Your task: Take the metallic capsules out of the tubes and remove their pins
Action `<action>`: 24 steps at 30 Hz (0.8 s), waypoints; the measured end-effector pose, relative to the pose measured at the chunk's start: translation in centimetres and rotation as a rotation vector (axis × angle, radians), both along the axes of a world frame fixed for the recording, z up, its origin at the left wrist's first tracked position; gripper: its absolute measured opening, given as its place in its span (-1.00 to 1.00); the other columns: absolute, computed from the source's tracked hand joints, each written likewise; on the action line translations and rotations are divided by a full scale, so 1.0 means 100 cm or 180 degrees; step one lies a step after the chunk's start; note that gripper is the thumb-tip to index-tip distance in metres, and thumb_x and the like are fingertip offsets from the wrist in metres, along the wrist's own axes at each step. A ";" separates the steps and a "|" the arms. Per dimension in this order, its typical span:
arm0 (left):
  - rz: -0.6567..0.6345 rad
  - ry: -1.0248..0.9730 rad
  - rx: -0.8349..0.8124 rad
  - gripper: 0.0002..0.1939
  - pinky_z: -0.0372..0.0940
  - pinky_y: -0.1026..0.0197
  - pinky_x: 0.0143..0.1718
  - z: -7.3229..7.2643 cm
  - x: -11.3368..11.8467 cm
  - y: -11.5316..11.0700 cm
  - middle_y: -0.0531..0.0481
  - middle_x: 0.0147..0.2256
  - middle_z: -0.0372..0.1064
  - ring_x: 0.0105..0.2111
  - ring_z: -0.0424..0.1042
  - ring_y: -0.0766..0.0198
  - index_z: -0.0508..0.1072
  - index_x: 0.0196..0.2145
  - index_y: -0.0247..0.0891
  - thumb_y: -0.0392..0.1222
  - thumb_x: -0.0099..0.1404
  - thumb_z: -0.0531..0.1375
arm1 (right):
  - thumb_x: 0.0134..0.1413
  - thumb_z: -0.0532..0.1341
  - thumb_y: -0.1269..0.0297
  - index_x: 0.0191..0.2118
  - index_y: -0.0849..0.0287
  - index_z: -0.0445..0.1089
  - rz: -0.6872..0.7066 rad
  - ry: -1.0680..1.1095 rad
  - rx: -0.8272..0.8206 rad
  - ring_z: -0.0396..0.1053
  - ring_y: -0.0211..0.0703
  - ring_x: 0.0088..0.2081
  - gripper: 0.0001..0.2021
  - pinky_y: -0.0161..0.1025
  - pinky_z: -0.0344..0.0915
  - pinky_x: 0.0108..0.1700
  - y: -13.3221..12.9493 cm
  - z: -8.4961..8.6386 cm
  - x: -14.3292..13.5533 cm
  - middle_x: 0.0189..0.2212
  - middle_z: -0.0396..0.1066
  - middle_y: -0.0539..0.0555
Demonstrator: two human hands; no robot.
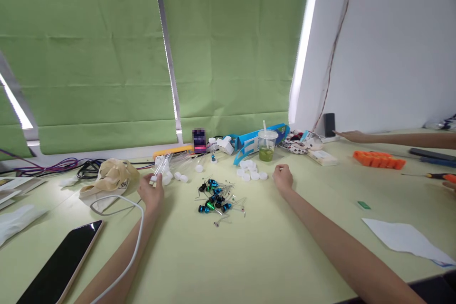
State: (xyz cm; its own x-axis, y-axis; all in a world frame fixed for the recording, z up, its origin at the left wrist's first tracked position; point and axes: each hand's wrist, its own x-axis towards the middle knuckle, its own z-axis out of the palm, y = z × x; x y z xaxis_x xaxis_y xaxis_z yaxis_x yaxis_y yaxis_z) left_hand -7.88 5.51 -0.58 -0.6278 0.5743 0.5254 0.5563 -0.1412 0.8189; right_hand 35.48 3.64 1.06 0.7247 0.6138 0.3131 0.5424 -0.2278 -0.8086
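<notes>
My left hand [152, 191] is closed at the left, its fingers at a white cap and thin clear tubes [163, 164]. More white caps [178, 176] lie just right of it. My right hand [283, 177] rests on the table with its fingers curled; whether anything is inside them is hidden. Beside it, to the left, is a group of round white caps [252, 171]. Between my hands lies a loose pile of small blue, black and green metallic parts [215, 197] with thin wire-like pieces.
A drink cup [267, 145] with a straw stands behind the caps. A phone [62, 263], a cloth bag [110, 180] and a white cable [139, 237] over my left forearm are left. An orange holder [379, 159], paper [408, 239] and another person's hand [351, 136] are right.
</notes>
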 end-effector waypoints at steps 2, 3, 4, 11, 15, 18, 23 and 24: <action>-0.0282 0.0048 0.0065 -0.60 0.22 0.16 -0.34 0.003 0.005 -0.004 -0.09 -0.25 0.33 -0.48 0.28 0.25 0.27 -0.16 -0.27 0.04 0.11 0.10 | 0.00 0.02 0.31 -0.29 0.23 0.32 0.0173 -0.0105 -0.0057 0.32 -0.10 -0.41 -0.81 -0.27 0.11 -0.38 0.003 -0.004 -0.001 -0.45 0.40 0.15; -0.0438 0.0050 0.0066 -0.60 0.21 0.19 -0.39 0.004 0.007 -0.006 -0.07 -0.28 0.33 -0.51 0.27 0.27 0.26 -0.15 -0.26 0.04 0.12 0.09 | -0.01 0.03 0.30 -0.31 0.22 0.33 0.0260 -0.0165 -0.0053 0.32 -0.10 -0.40 -0.81 -0.27 0.12 -0.36 0.004 -0.006 -0.002 -0.43 0.40 0.14; -0.0578 0.0047 0.0047 -0.60 0.20 0.21 -0.44 0.005 0.009 -0.008 -0.05 -0.31 0.34 -0.54 0.27 0.29 0.25 -0.14 -0.24 0.04 0.12 0.09 | -0.01 0.04 0.29 -0.32 0.23 0.33 0.0333 -0.0222 -0.0035 0.32 -0.11 -0.38 -0.81 -0.28 0.13 -0.34 0.005 -0.007 -0.003 -0.42 0.40 0.14; -0.1046 0.0374 -0.0117 -0.64 0.15 0.26 -0.49 0.004 0.021 -0.011 0.08 -0.59 0.26 -0.60 0.29 0.26 0.26 -0.17 -0.20 0.00 0.11 0.12 | -0.05 0.03 0.37 -0.36 0.25 0.34 0.0462 -0.0437 0.0116 0.31 -0.12 -0.35 -0.83 -0.27 0.17 -0.28 0.001 -0.009 -0.012 -0.41 0.39 0.14; -0.0938 0.0619 -0.0177 -0.68 0.16 0.24 -0.46 0.002 0.027 -0.006 0.08 -0.59 0.26 -0.57 0.31 0.24 0.26 -0.17 -0.20 -0.06 0.11 0.11 | -0.05 0.03 0.39 -0.22 0.24 0.31 0.0374 -0.0758 0.0453 0.22 -0.04 -0.13 -0.76 -0.21 0.12 -0.12 0.006 0.006 -0.039 -0.20 0.32 0.18; -0.0869 0.0739 -0.0284 -0.69 0.16 0.22 -0.44 0.005 0.034 0.001 0.08 -0.57 0.26 -0.54 0.32 0.22 0.25 -0.17 -0.21 -0.10 0.11 0.10 | -0.04 0.02 0.40 -0.18 0.24 0.30 0.0968 -0.1425 0.0852 0.20 -0.05 -0.10 -0.74 -0.19 0.11 -0.07 0.025 0.034 -0.075 -0.18 0.30 0.18; -0.0686 0.0910 -0.0225 -0.68 0.20 0.17 -0.38 0.020 0.047 0.020 0.07 -0.51 0.26 -0.49 0.33 0.20 0.24 -0.13 -0.25 -0.15 0.13 0.06 | 0.00 0.07 0.29 0.08 0.10 0.14 0.1760 -0.2267 0.0454 0.11 0.04 0.01 -0.55 -0.10 0.08 -0.03 0.071 0.089 -0.141 0.08 0.05 0.20; -0.0647 0.0949 -0.0181 -0.68 0.21 0.16 -0.37 0.023 0.050 0.025 0.05 -0.48 0.26 -0.49 0.32 0.21 0.23 -0.13 -0.26 -0.17 0.13 0.05 | 0.01 0.07 0.26 0.12 0.04 0.07 0.1821 -0.2406 0.0349 0.08 0.08 0.03 -0.50 -0.06 0.07 -0.03 0.079 0.096 -0.152 0.14 -0.05 0.18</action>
State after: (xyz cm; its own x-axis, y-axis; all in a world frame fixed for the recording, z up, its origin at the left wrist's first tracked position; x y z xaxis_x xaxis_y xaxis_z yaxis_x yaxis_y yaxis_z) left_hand -2.92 7.96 1.68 -0.3217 0.7051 0.6319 0.7371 -0.2324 0.6346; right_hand 20.30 11.57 10.70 -0.0942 0.7520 0.6525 0.9359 0.2903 -0.1995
